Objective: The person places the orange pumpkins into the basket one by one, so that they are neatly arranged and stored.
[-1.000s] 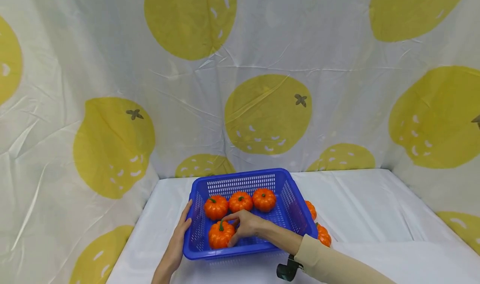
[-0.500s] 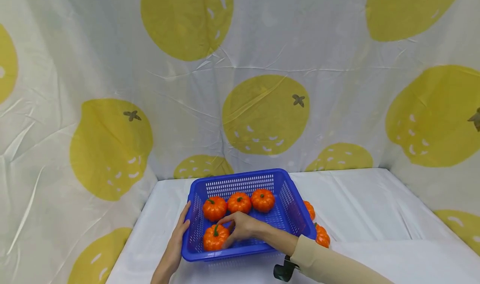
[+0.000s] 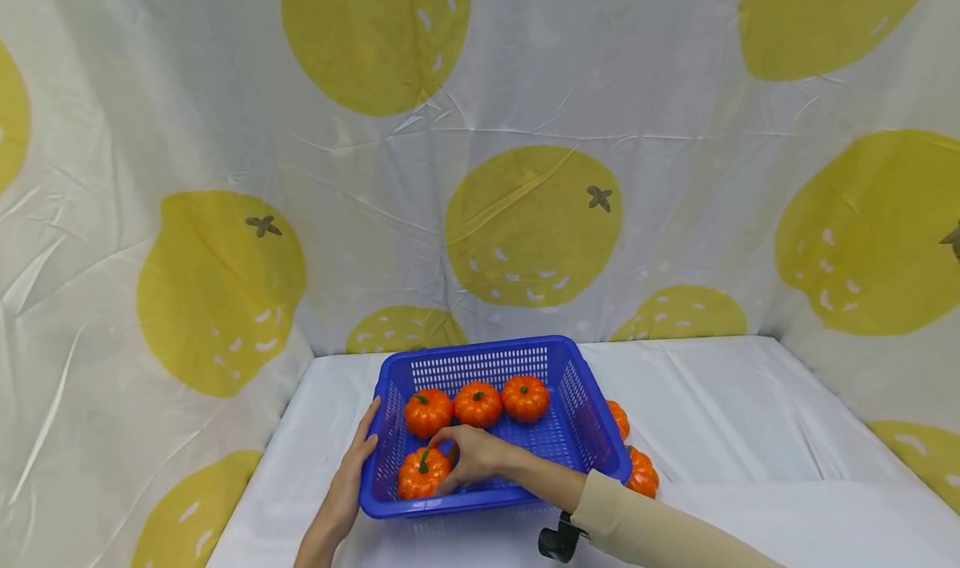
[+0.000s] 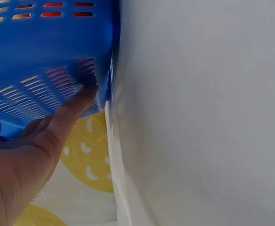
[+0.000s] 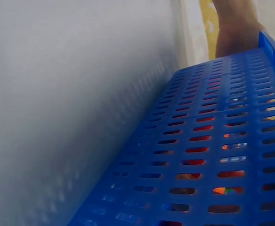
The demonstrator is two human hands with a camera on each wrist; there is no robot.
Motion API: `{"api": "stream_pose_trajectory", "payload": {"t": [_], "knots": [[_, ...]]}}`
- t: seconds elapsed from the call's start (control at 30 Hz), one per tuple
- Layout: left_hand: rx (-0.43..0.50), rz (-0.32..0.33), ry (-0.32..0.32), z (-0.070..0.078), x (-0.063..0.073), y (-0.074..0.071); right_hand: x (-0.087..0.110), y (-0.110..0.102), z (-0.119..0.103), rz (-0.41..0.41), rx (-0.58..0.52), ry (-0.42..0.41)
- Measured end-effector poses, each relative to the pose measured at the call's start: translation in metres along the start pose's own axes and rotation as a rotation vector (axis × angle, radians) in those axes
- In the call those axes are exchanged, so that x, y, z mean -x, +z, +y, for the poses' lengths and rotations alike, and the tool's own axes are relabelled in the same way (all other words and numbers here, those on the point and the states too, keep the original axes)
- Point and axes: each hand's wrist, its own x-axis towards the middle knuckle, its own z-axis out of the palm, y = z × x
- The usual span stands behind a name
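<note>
A blue plastic basket [image 3: 558, 343] with slotted walls stands on the white-covered table. Along its left wall lies my left hand [image 3: 347, 478], fingers extended against the outside; the left wrist view shows a digit pressed to the slotted wall [image 4: 43, 89]. My right hand [image 3: 474, 456] reaches over the near rim and holds a small orange pumpkin [image 3: 418, 476] from its right side, fingertips near the green stem, in the near left corner. Behind it, three more pumpkins sit in a row: left [image 3: 428, 416], middle [image 3: 477, 405] and right [image 3: 525, 399]. The right wrist view shows mostly the basket's outer wall [image 5: 208, 127].
Just outside the basket's right wall, two more pumpkins are partly hidden, one farther back [image 3: 618, 420] and one nearer [image 3: 642, 473]. A white cloth printed with yellow lemons [image 3: 534, 226] hangs at the back and sides of the table [image 3: 735, 418].
The right hand has shifted left with the pumpkin, bringing it closer to the basket's left wall. The left hand stays at the basket's side, and the back row has not visibly moved.
</note>
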Motion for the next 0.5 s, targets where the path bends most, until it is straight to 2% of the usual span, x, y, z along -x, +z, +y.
{"api": "stream_pose_trajectory", "payload": {"t": [0.23, 0.4, 0.5], "knots": [[0.015, -0.015, 0.012, -0.001, -0.003, -0.001, 0.013, -0.017, -0.006, -0.002, 0.101, 0.023], [0.014, -0.011, 0.004, -0.002, -0.003, -0.002, 0.046, -0.052, -0.005, 0.044, 0.042, -0.020], [0.009, -0.017, 0.008, -0.002, -0.003, -0.007, 0.070, -0.080, -0.001, 0.120, 0.019, -0.074]]}}
